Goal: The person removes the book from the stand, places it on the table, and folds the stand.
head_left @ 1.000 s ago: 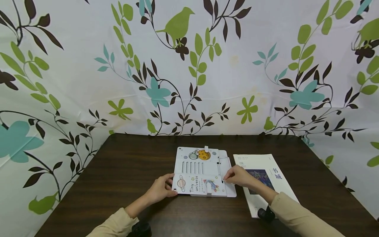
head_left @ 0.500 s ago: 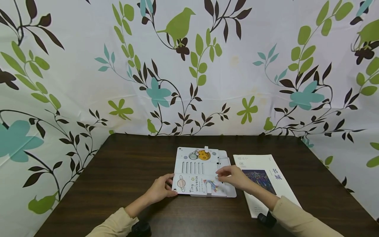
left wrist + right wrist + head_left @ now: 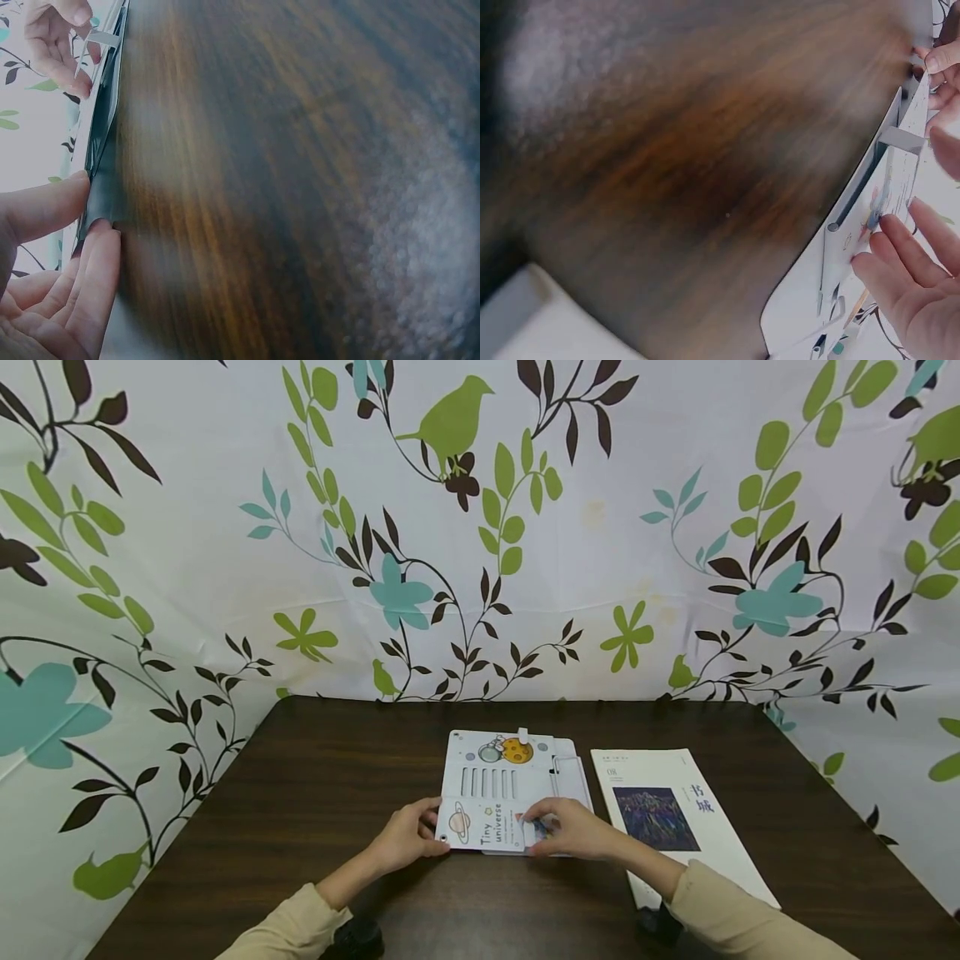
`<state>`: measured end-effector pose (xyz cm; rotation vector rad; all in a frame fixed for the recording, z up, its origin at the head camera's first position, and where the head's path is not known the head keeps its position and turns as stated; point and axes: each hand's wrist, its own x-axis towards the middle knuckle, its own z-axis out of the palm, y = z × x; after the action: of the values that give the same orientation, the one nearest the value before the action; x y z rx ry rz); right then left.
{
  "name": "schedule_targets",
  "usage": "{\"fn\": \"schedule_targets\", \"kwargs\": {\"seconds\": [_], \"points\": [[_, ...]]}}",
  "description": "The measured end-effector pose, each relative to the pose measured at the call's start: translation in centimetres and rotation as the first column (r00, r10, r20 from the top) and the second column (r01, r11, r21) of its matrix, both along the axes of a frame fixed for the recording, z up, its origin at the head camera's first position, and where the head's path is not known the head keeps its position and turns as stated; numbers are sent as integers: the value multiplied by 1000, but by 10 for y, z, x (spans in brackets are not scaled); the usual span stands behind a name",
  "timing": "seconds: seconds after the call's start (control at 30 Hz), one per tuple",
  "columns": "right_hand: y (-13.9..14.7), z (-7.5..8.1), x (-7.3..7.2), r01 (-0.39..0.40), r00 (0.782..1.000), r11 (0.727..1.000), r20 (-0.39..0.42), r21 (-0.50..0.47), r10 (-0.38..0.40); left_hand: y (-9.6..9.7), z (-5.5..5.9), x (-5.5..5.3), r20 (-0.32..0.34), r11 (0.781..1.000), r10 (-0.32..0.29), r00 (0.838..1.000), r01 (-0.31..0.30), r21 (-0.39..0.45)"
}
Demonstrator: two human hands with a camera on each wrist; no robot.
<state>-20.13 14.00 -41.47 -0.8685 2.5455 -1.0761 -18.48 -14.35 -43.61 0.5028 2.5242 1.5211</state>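
A white folding book stand (image 3: 480, 760) with space cartoons and "Tiny universe" lettering lies flat on the table. My left hand (image 3: 408, 831) pinches its lower left corner, thumb on top and fingers beneath, as the left wrist view (image 3: 60, 270) also bears out. Over the stand's lower front panel is my right hand (image 3: 577, 831), thumb and fingers spread around a small white page clip (image 3: 901, 140). In the right wrist view its fingertips (image 3: 885, 225) meet the printed panel, with the thumb apart from them. A bent wire prop (image 3: 555, 768) shows on the stand's right part.
To the right of the stand lies a white book (image 3: 720, 835) with a dark picture on its cover, partly under my right forearm. Dark wood tabletop (image 3: 337, 752) surrounds both, and a leaf-patterned cloth (image 3: 480, 527) hangs behind the far edge.
My right hand has left the wire prop area at the stand's right side and moved left and nearer, down to the front clip. The left hand stays on its corner.
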Motion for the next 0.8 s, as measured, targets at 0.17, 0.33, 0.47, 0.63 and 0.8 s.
{"fn": "schedule_targets", "kwargs": {"seconds": [0.17, 0.33, 0.47, 0.63, 0.8], "points": [[-1, -3, -1, 22, 999, 1000, -27, 7, -22, 0, -2, -1, -8, 1000, 5, 1000, -5, -10], [-3, -3, 0, 35, 998, 999, -56, 19, -34, 0, 0, 0, -7, 1000, 9, 1000, -9, -4], [-4, -2, 0, 37, 998, 999, -61, 23, -35, 0, -1, 0, -3, 1000, 7, 1000, -7, 3], [-4, -2, -2, 17, 996, 999, -88, 32, -14, -3, -3, 0, -46, 1000, -24, 999, 25, 19], [-4, 2, -6, -8, 995, 996, -103, 91, 17, -4, -4, 0, -92, 998, -54, 994, 58, 37]]}}
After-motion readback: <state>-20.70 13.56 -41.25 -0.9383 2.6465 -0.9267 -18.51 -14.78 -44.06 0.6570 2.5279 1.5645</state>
